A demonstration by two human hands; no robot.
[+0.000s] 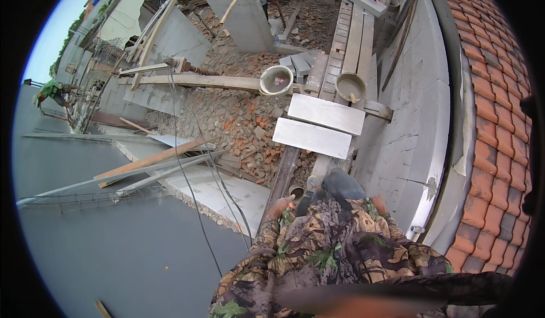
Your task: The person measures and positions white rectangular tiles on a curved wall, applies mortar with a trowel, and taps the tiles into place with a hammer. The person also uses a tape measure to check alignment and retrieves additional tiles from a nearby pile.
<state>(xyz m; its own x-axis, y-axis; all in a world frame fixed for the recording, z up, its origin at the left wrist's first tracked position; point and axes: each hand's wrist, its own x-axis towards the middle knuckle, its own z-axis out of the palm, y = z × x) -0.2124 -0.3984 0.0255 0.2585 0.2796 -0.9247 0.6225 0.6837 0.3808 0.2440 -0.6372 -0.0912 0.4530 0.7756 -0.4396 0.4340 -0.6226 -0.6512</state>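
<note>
The head camera looks down at a person in camouflage clothes standing on a plank walkway (284, 176) high over a building site.

The left hand (280, 205) hangs low at the person's side, below the nearer white block (312, 138) and a little to its left. Something small and orange shows at the fingers, but I cannot tell if they are closed on it. The right hand (378, 204) is low too, below and to the right of the block (only a bit of it peeks out), and I cannot tell if it is open or closed. The hands are well apart.

A second white block (326, 114) lies just past the first. Past both stand a pale bucket (276, 80) and a grey bucket (351, 86). A white block wall (420, 102) runs along the right, and broken brick rubble (238, 119) lies to the left.

It looks like a pause, with nothing lifted. Reaching the nearer block would need a careful step forward and a bend.
</note>
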